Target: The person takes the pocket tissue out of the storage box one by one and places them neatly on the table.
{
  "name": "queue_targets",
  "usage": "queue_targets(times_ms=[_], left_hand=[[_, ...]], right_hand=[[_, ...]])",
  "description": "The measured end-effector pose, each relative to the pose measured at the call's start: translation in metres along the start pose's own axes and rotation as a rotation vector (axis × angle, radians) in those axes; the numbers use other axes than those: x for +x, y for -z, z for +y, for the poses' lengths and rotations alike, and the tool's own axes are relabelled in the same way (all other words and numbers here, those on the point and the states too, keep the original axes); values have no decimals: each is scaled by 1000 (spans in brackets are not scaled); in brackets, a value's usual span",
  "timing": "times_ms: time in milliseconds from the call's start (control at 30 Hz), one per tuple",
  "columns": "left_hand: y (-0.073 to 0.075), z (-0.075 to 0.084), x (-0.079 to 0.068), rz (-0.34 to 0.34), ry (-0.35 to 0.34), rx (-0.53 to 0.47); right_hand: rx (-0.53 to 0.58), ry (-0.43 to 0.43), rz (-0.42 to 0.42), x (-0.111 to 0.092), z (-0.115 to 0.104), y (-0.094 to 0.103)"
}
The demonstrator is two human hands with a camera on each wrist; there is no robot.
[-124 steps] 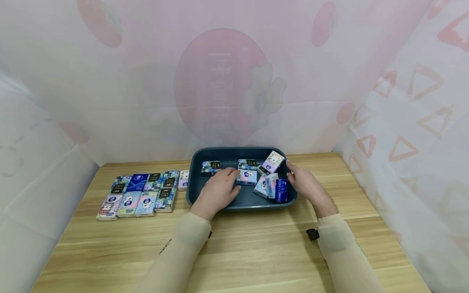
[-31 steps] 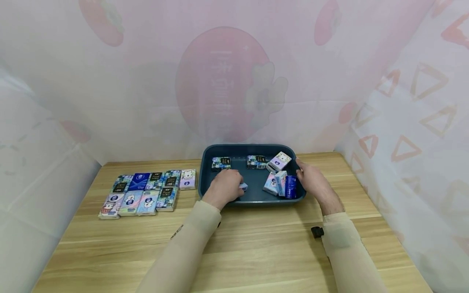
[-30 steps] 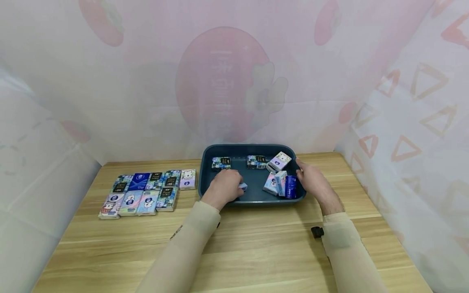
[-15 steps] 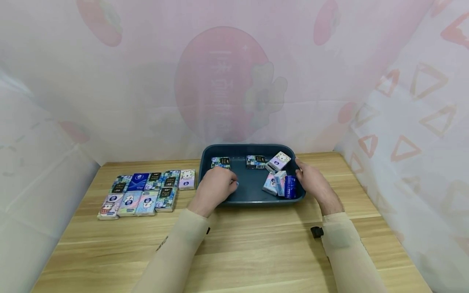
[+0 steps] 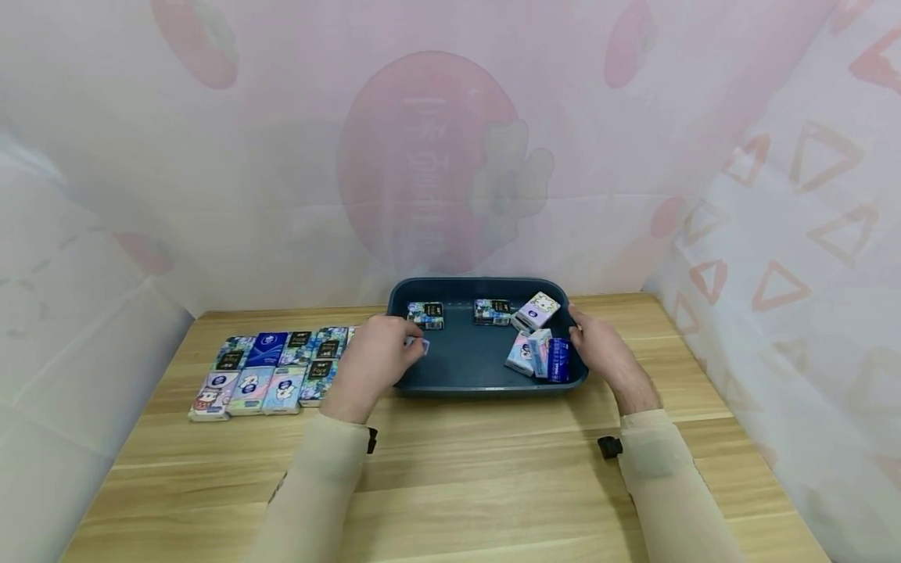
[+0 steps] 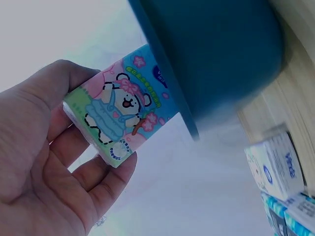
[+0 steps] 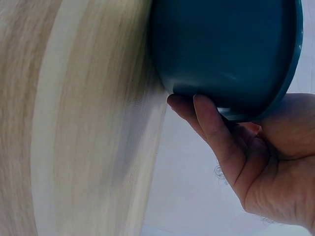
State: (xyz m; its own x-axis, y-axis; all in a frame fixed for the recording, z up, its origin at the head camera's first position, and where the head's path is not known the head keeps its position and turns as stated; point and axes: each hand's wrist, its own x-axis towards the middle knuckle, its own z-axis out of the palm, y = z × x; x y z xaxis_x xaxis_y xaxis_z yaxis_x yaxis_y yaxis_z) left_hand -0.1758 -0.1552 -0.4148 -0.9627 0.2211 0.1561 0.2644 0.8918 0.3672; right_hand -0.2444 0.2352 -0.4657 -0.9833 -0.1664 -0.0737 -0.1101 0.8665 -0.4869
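Observation:
My left hand (image 5: pixel 369 360) pinches a tissue pack (image 6: pixel 120 105) with a cartoon bear on pink, blue and green. In the head view it is over the left rim of the dark teal tray (image 5: pixel 464 360), most of the pack hidden by the fingers. In the left wrist view the thumb lies along one edge and the fingers along the other. My right hand (image 5: pixel 601 348) grips the tray's right rim, the fingers against the outer wall (image 7: pixel 216 54). Inside the tray lie a flowered black-label pack (image 5: pixel 425 314), a second such pack (image 5: pixel 491 311) and a white-and-purple pack (image 5: pixel 538 310).
A pink-and-blue pack (image 5: pixel 520 353) and a dark blue pack (image 5: pixel 559 360) lie at the tray's right end. Left of the tray, several tissue packs lie in two rows on the wooden table (image 5: pixel 479 477), among them a blue one (image 5: pixel 266 349). A printed cloth (image 5: pixel 281 195) hangs behind.
My left hand has taken the bear tissue pack from the tray's middle and moved left to its left rim. The tray slid right earlier, with my right hand still on its rim.

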Motion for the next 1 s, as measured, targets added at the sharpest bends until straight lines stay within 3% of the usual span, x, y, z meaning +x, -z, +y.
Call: queue_targets(times_ms=[233,467,700,833,1000], left_hand=[[10,-13,-7,37,60,-26],[29,-23,-14,71,129,-49],[40,-44,-19,101,155,-45],[42,-56,-21,68,204,-34],[37,-65,-20,-27,247,26]], right_hand=[[4,1,2,0,-1,0],[-8,1,3,1,0,0],[-15,8,10,1,-1,0],[-12,7,8,0,-1,0],[-13,4,9,-1,-1,0]])
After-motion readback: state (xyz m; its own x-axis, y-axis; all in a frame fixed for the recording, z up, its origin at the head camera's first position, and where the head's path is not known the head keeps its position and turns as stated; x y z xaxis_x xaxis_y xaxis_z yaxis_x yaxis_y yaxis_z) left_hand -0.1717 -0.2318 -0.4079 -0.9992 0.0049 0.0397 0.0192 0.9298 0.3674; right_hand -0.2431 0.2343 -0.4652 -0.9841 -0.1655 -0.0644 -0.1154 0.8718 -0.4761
